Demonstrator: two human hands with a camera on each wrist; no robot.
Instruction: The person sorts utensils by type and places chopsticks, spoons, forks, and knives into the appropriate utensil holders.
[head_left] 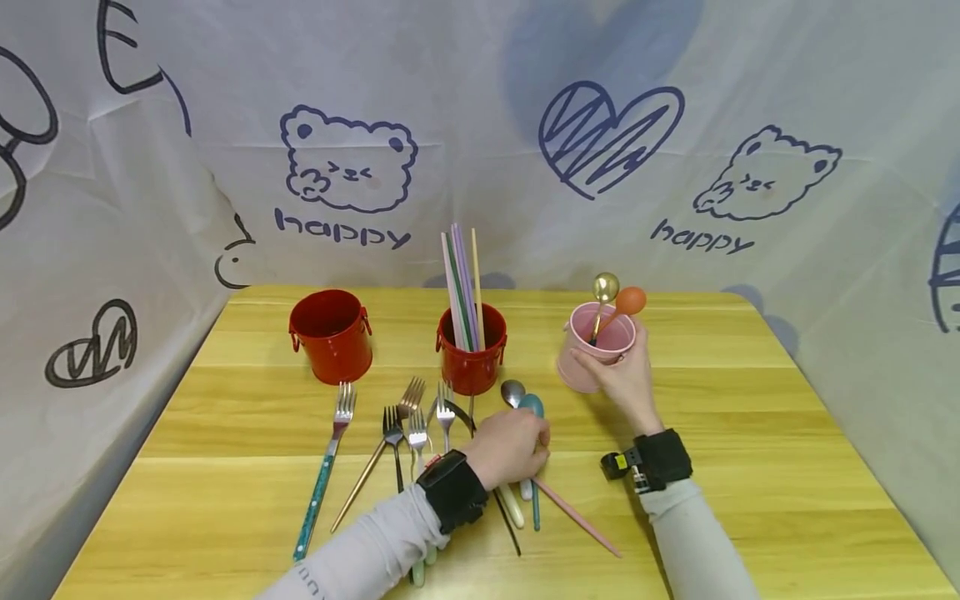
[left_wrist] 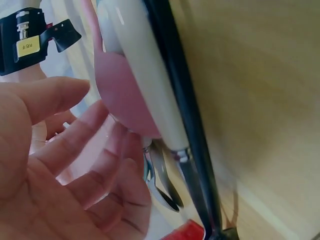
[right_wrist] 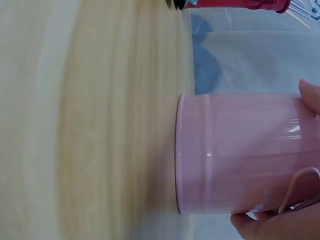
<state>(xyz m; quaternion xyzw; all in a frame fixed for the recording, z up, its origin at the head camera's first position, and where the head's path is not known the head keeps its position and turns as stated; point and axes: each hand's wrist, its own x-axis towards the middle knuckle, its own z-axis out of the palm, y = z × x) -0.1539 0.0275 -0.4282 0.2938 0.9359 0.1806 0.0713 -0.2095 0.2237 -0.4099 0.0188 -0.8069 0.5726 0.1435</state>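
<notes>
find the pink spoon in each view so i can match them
Head: pink spoon right of bottom centre, handle showing past the left hand.
Left wrist: upper left of centre, bowl near the fingertips.
Right wrist: not in it.
Shared landmark: right hand, in all three.

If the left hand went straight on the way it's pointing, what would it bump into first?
Probably the pink spoon. It's right up against the left hand, so close they may already touch; the depth is hard to judge.
</notes>
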